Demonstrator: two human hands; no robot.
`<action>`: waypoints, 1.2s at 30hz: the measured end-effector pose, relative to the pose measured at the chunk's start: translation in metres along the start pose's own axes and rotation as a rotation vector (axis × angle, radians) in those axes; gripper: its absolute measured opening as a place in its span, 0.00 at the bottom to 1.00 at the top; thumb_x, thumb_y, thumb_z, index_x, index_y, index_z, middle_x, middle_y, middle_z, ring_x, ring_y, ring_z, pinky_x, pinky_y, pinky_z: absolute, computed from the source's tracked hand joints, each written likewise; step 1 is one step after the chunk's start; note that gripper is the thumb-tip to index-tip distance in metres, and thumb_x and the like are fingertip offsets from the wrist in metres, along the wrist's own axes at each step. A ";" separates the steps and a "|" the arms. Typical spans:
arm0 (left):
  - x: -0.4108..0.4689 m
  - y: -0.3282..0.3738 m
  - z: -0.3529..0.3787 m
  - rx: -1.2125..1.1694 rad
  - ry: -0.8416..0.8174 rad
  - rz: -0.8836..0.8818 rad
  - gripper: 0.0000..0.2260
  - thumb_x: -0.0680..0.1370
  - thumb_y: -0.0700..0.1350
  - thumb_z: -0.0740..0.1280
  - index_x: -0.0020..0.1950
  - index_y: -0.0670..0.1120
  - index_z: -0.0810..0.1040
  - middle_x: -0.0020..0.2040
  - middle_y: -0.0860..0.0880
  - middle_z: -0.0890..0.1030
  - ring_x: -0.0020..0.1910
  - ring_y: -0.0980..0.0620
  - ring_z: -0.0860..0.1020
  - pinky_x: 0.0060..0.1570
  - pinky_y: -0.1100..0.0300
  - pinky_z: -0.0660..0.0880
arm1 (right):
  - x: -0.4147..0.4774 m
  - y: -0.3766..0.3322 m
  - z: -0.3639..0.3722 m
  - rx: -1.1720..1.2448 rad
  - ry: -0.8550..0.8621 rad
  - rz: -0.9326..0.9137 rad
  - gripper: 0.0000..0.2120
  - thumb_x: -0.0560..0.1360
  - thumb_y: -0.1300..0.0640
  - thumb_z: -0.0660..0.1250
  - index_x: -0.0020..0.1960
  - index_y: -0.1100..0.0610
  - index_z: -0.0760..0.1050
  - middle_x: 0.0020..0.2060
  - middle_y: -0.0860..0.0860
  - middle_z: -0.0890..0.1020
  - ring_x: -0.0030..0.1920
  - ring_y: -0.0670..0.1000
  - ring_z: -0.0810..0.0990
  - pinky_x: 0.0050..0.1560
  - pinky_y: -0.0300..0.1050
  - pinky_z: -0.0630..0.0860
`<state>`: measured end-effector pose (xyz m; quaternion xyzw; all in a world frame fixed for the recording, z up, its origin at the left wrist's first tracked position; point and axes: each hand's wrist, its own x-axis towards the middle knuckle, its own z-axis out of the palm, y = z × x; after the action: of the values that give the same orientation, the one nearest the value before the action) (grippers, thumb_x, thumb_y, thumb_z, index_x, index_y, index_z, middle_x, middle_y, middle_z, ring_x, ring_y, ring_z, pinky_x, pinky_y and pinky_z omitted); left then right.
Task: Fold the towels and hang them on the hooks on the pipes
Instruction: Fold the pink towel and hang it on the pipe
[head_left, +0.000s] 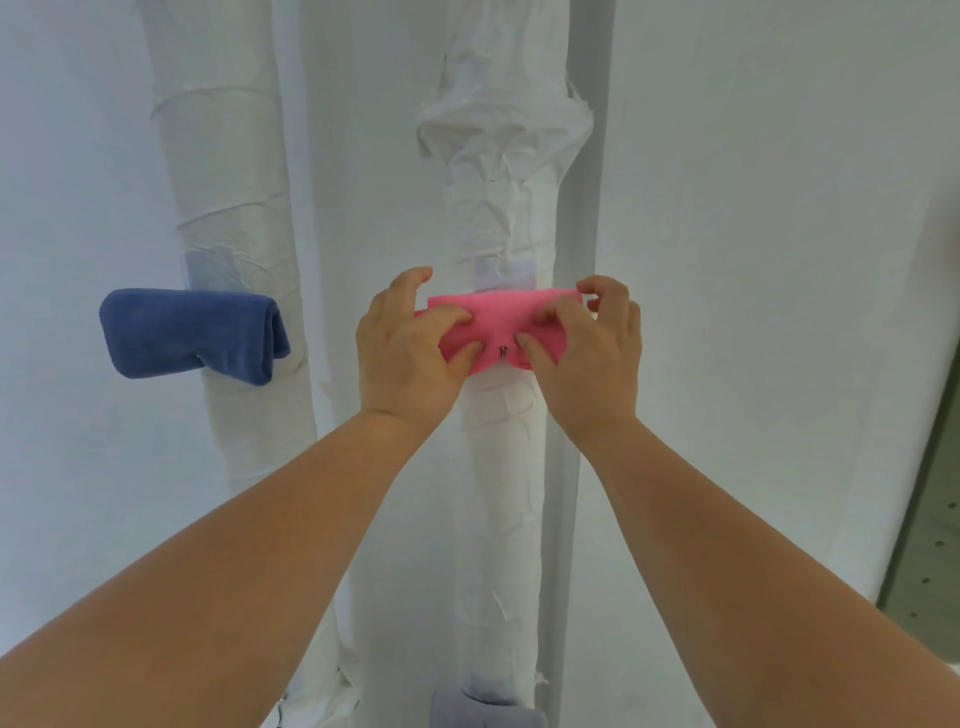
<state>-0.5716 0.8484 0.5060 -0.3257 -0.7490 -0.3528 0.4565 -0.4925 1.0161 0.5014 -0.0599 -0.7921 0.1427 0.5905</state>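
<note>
A folded pink towel (501, 319) lies across a small metal hook (502, 353) on the right white-wrapped pipe (501, 467). My left hand (410, 353) grips the towel's left end and my right hand (582, 353) grips its right end, fingers pressed into the cloth. The hook's tip pokes out below the towel's lower edge between my hands. A folded blue towel (192, 338) hangs on a hook on the left white-wrapped pipe (228, 156).
A grey folded towel (485, 709) shows at the bottom of the right pipe. White walls stand behind and beside both pipes. A grey-green perforated panel (930, 545) runs along the right edge.
</note>
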 end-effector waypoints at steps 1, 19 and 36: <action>0.000 0.000 0.001 0.052 0.021 0.044 0.10 0.71 0.49 0.77 0.51 0.49 0.86 0.67 0.45 0.77 0.60 0.40 0.76 0.60 0.44 0.73 | 0.001 0.001 0.001 -0.050 0.025 -0.057 0.12 0.72 0.49 0.74 0.54 0.49 0.80 0.64 0.52 0.72 0.61 0.57 0.71 0.61 0.51 0.71; -0.020 0.006 -0.009 0.303 -0.073 0.109 0.17 0.77 0.51 0.72 0.65 0.49 0.82 0.74 0.42 0.72 0.68 0.36 0.71 0.65 0.39 0.68 | -0.027 -0.006 -0.003 -0.390 -0.141 -0.127 0.27 0.83 0.45 0.56 0.79 0.53 0.60 0.79 0.52 0.61 0.79 0.60 0.55 0.75 0.62 0.55; -0.114 -0.027 -0.040 0.102 -0.339 -0.052 0.30 0.79 0.55 0.67 0.79 0.52 0.63 0.81 0.46 0.59 0.79 0.41 0.59 0.76 0.42 0.60 | -0.148 -0.044 0.002 -0.400 -0.272 0.190 0.34 0.81 0.39 0.57 0.82 0.46 0.50 0.82 0.54 0.47 0.82 0.59 0.43 0.78 0.64 0.47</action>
<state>-0.5325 0.7817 0.4093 -0.3375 -0.8404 -0.2660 0.3302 -0.4473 0.9346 0.3781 -0.2299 -0.8674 0.0450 0.4391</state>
